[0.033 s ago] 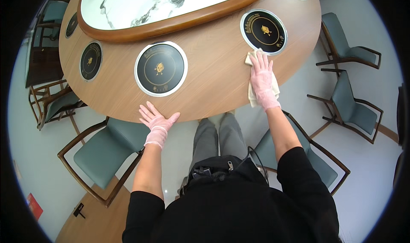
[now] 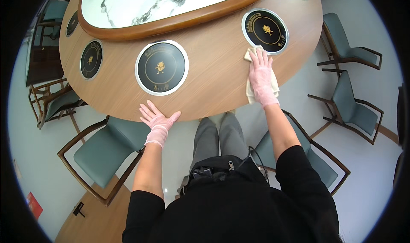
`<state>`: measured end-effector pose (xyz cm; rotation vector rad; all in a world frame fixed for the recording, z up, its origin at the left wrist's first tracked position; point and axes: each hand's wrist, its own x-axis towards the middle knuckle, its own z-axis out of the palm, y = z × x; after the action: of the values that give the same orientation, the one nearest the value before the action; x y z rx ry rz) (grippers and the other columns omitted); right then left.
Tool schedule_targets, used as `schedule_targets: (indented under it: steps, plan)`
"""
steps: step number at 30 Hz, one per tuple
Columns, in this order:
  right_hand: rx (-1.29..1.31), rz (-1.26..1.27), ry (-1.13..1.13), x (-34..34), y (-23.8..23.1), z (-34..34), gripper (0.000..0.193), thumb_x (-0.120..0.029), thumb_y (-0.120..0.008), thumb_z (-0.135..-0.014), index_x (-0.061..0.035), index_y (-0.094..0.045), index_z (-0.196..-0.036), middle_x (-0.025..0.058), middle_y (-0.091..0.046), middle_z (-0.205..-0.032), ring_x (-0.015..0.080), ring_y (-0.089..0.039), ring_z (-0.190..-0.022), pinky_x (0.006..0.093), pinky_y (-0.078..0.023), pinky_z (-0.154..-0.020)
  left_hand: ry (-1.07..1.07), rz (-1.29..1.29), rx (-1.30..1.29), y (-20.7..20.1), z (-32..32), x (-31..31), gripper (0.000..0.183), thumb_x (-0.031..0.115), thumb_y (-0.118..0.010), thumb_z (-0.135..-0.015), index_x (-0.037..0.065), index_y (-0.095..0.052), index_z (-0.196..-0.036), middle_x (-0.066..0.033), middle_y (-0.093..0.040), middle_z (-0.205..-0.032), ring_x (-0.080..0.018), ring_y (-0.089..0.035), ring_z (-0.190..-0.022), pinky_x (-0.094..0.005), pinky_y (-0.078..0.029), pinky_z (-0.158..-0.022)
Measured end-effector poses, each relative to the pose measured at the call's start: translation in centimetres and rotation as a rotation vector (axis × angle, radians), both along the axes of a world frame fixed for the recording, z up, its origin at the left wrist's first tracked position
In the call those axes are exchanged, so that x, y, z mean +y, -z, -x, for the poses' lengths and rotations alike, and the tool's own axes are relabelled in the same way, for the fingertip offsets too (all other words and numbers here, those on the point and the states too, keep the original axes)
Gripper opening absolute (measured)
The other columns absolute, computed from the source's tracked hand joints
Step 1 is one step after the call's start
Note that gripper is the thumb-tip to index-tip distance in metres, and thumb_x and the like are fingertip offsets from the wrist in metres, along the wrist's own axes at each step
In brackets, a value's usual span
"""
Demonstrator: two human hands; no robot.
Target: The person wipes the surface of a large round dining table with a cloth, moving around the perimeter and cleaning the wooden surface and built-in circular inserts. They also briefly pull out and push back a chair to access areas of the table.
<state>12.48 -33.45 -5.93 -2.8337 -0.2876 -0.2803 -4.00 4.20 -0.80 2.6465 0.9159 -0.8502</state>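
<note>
A thin pink glove covers each hand. My right hand (image 2: 261, 75) lies flat, fingers stretched forward, on a cream cloth (image 2: 250, 93) at the right front of the round wooden table (image 2: 213, 80). The cloth's far end meets the silver rim of a round black cooktop plate (image 2: 273, 35); its near end reaches the table's edge. At the front edge my left hand (image 2: 158, 120) rests with fingers spread and thumb out, holding nothing. Just beyond it is another black cooktop plate (image 2: 161, 67) with a gold figure, set into the tabletop.
A marble-patterned centre (image 2: 141, 8) with a raised brown wooden rim (image 2: 179, 24) fills the table's far middle. More black plates (image 2: 91, 60) line the edge. Green chairs stand close by on the left (image 2: 104, 153) and right (image 2: 316, 164), with another (image 2: 352, 102) farther right.
My right hand and the cloth have shifted very slightly away from me. The left hand keeps its place.
</note>
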Motion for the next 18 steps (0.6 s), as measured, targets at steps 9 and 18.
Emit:
schedule_targets:
  steps: [9, 18]
  plan:
    - [0.146, -0.036, -0.474, 9.2, -4.2, 4.7, 0.05, -0.009, -0.059, -0.085, -0.0127, -0.056, -0.135, 0.0121, -0.046, -0.149, 0.0332, -0.036, -0.143, 0.0521, -0.027, -0.119, -0.012, -0.015, 0.053, -0.7, -0.5, -0.1, 0.147, 0.076, -0.075, -0.061, 0.008, 0.014, -0.157, -0.0241, 0.017, -0.162, -0.0363, 0.018, -0.151, -0.0532, 0.006, -0.121]
    - [0.12, 0.044, -0.346, -1.4, -2.2, 6.5, 0.053, -0.008, -0.064, -0.081, -0.0179, -0.058, -0.133, 0.0105, -0.05, -0.146, 0.0352, -0.041, -0.139, 0.061, -0.025, -0.115, 0.006, -0.007, 0.017, 0.1, -0.2, 0.0, 0.149, 0.077, -0.074, -0.059, 0.007, 0.013, -0.157, -0.0252, 0.016, -0.162, -0.0382, 0.017, -0.151, -0.0556, 0.005, -0.12]
